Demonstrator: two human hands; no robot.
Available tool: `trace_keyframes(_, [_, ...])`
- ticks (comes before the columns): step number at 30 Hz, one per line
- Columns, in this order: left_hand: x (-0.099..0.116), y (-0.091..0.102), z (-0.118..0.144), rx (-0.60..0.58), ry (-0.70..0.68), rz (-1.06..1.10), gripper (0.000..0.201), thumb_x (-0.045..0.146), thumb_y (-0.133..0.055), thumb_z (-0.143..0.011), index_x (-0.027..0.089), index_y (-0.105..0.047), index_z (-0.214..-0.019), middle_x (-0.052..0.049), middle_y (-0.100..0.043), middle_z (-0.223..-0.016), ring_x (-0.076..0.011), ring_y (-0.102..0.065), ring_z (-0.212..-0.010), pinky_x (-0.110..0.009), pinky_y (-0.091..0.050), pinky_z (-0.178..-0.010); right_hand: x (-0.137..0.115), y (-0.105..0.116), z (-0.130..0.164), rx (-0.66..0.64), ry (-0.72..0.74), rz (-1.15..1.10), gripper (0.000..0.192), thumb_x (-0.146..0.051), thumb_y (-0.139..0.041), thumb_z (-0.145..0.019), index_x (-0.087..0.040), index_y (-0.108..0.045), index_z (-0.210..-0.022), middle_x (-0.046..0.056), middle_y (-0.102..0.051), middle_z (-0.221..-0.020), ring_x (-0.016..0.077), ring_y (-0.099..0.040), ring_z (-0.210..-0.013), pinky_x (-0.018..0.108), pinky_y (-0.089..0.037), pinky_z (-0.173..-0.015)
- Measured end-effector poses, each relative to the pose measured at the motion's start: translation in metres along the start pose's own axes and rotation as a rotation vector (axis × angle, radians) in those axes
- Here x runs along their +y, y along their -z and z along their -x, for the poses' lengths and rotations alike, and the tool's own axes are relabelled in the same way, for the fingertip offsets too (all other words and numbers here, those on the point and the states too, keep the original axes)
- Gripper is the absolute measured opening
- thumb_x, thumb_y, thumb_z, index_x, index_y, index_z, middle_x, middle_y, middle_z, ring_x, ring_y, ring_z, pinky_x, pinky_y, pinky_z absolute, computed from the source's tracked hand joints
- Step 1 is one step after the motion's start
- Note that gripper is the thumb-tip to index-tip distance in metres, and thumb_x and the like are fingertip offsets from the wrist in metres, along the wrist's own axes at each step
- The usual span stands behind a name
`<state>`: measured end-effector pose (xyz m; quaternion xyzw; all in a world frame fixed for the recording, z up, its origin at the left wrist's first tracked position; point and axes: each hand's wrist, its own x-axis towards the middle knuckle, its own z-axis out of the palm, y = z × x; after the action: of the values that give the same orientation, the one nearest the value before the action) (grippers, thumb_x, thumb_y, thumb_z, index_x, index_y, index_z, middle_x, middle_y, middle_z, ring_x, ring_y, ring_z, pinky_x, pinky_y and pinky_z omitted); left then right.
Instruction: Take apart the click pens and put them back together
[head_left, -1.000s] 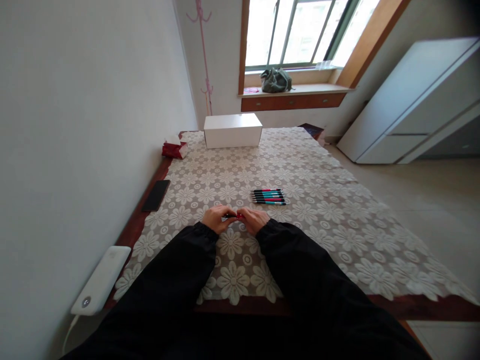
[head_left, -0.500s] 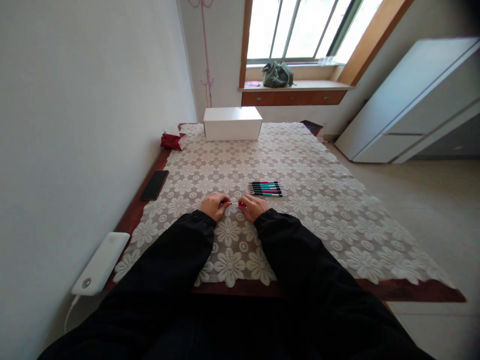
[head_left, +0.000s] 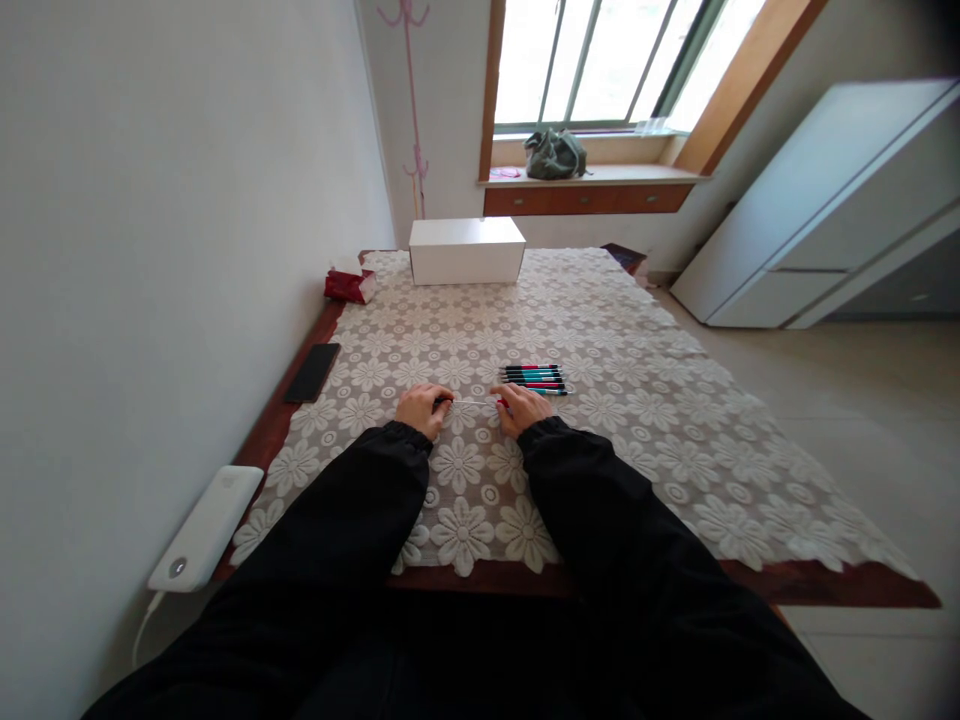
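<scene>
My left hand [head_left: 421, 411] is closed in a pinch on a small dark pen part at its fingertips. From there a thin, pale pen refill [head_left: 472, 402] stretches across the gap toward my right hand [head_left: 525, 410]. Those right fingers are closed around a red pen barrel [head_left: 502, 403], mostly covered by them. Just beyond my right hand lies a row of several pens [head_left: 532, 376] in black, red and teal, side by side. Both hands rest low over the floral lace tablecloth [head_left: 459, 465].
A white box [head_left: 466, 253] stands at the table's far end. Along the left edge are a red tissue packet [head_left: 349, 286], a black phone [head_left: 313, 373] and a white power bank [head_left: 208, 530] with a cable. A wall runs close on the left.
My right hand has moved right, away from my left hand, with the red barrel. The gap has widened and more of the pale refill shows. My left hand has hardly moved.
</scene>
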<state>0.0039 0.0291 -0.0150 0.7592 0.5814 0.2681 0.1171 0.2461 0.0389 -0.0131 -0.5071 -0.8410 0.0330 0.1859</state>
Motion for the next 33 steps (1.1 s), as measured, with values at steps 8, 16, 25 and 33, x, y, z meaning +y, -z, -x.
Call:
trace_keyframes(8, [0.004, 0.001, 0.001, -0.022, -0.109, 0.043, 0.015, 0.026, -0.062, -0.088, 0.024, -0.075, -0.096, -0.004, -0.074, -0.101, -0.0242, -0.064, -0.099, -0.041, -0.048, -0.094, 0.002, -0.01, -0.001, 0.025, 0.16, -0.064, 0.027, -0.024, -0.061, -0.088, -0.022, -0.066, -0.115, 0.009, -0.065, -0.115, 0.0257, -0.054, -0.104, 0.037, -0.041, -0.089])
trace_keyframes(16, [0.004, 0.001, -0.001, -0.117, -0.246, 0.094, 0.015, 0.024, -0.064, -0.087, 0.024, -0.073, -0.099, -0.004, -0.074, -0.102, -0.0227, -0.064, -0.099, -0.038, -0.049, -0.093, 0.004, -0.015, -0.002, 0.056, 0.234, -0.124, 0.011, -0.028, -0.059, -0.091, -0.022, -0.068, -0.087, 0.007, -0.065, -0.098, 0.0238, -0.053, -0.096, 0.037, -0.041, -0.084])
trace_keyframes(25, [-0.001, 0.003, -0.003, -0.126, -0.15, 0.087, 0.02, 0.014, -0.064, -0.08, 0.023, -0.071, -0.096, -0.003, -0.074, -0.098, -0.0224, -0.065, -0.098, -0.038, -0.049, -0.097, 0.002, -0.011, -0.001, 0.061, 0.178, -0.14, 0.007, -0.018, -0.06, -0.084, -0.021, -0.066, -0.083, 0.008, -0.064, -0.111, 0.0242, -0.051, -0.102, 0.038, -0.043, -0.089])
trace_keyframes(33, [-0.007, 0.005, -0.004, -0.084, -0.091, 0.043, 0.015, 0.016, -0.064, -0.081, 0.024, -0.069, -0.093, -0.002, -0.072, -0.089, -0.0209, -0.066, -0.091, -0.034, -0.052, -0.091, 0.003, -0.008, -0.001, 0.054, 0.148, -0.15, 0.01, -0.016, -0.058, -0.083, -0.021, -0.066, -0.084, 0.008, -0.064, -0.108, 0.0243, -0.051, -0.1, 0.038, -0.044, -0.09])
